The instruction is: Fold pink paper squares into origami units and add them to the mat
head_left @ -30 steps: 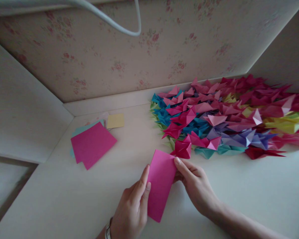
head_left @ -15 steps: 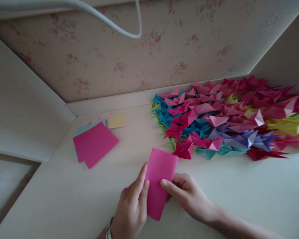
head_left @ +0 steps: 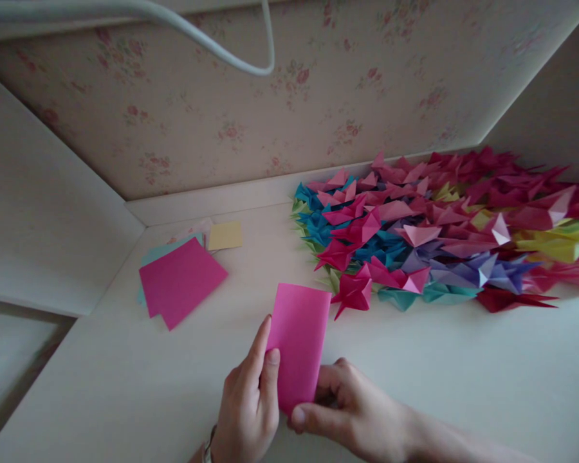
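Note:
A sheet of pink paper (head_left: 300, 341), folded into a tall rectangle, is held above the white desk between both hands. My left hand (head_left: 251, 392) grips its left edge, the thumb on the front and the other fingers mostly behind. At the lower right corner, my right hand (head_left: 352, 405) pinches the paper with its thumb near the bottom edge and its fingers curled behind. Just past the sheet's right side lies a dark pink origami piece (head_left: 353, 290), at the near edge of a big spread of folded paper pieces (head_left: 415, 235) in many colours.
Flat magenta sheets (head_left: 181, 280) lie at the left over light blue paper (head_left: 170, 249), beside a small yellow square (head_left: 225, 235). Behind the desk (head_left: 125, 386) rises a flowered wall (head_left: 188, 141). A white cable (head_left: 212, 48) hangs across the top.
My right thumb has slid down the paper's right side to its bottom corner. The paper and my left hand have shifted slightly left.

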Demonstrator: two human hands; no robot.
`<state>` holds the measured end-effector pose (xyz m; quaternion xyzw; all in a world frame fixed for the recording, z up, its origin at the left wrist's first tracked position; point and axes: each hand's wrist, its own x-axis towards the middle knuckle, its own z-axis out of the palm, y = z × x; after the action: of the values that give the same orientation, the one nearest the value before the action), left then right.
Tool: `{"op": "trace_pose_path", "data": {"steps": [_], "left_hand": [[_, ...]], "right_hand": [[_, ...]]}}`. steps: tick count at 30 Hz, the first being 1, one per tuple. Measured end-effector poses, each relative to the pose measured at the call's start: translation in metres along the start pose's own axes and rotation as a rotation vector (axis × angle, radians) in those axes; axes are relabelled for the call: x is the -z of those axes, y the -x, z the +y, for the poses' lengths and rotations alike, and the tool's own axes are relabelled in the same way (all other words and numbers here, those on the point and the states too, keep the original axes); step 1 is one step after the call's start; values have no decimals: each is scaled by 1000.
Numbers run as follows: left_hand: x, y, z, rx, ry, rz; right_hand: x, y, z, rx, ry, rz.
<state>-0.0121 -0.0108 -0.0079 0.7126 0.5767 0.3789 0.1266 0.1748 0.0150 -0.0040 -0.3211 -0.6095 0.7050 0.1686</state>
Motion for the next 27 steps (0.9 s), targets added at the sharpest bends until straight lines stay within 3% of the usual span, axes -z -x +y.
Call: {"op": "trace_pose_path", "data": {"steps": [7,16,23,27], "left_hand": [[-4,4,2,-83,-45,-5],[-3,3,0,32,-6,-5],[-1,0,1,37,47,-58],[-2,0,0,-43,70,-102]], "right_hand": [[-5,-4,-1,32,-73,81],[-6,-6,1,-104,-197,89],[-3,-3,3,-59,-180,74],[6,-3,-1,-6,-141,231]]}}
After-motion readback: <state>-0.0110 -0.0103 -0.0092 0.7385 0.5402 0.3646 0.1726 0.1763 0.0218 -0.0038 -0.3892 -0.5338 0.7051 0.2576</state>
